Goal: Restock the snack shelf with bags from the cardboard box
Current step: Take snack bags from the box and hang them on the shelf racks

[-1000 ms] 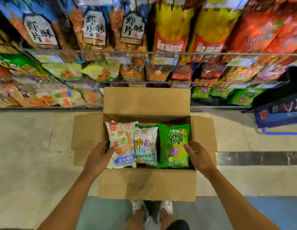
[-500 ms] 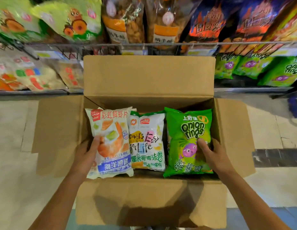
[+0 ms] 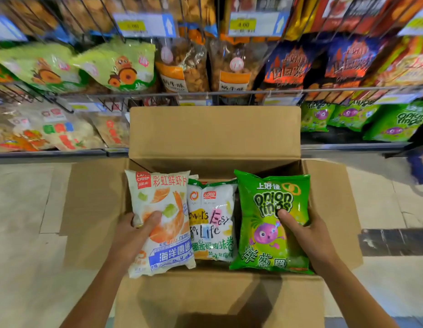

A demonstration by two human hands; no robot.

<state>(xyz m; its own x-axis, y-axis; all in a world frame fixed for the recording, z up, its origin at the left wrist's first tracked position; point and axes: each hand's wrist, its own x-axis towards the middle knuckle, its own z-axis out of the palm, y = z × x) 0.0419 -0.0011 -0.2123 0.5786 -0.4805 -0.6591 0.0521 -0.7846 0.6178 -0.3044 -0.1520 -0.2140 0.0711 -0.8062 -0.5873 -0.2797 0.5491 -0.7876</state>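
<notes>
An open cardboard box (image 3: 215,136) stands on the floor in front of the snack shelf (image 3: 205,93). Three bags lie side by side in it. My left hand (image 3: 132,235) grips the white shrimp-chip bag (image 3: 163,204) on the left, thumb across its front. My right hand (image 3: 305,235) grips the green onion-rings bag (image 3: 267,245) on the right, thumb pressed on its front. Between them lies a white and green bag (image 3: 211,221), which neither hand touches.
Wire shelves carry rows of snack bags: pale green ones (image 3: 115,65) upper left, clear bags with orange labels (image 3: 182,67) in the middle, green onion-rings bags (image 3: 392,121) lower right. Yellow price tags (image 3: 243,24) hang above. Box flaps spread over the tiled floor (image 3: 23,209).
The view has come closer to the box and shelf. Both hands have closed further onto their bags, thumbs now over the fronts, and both bags sit slightly higher.
</notes>
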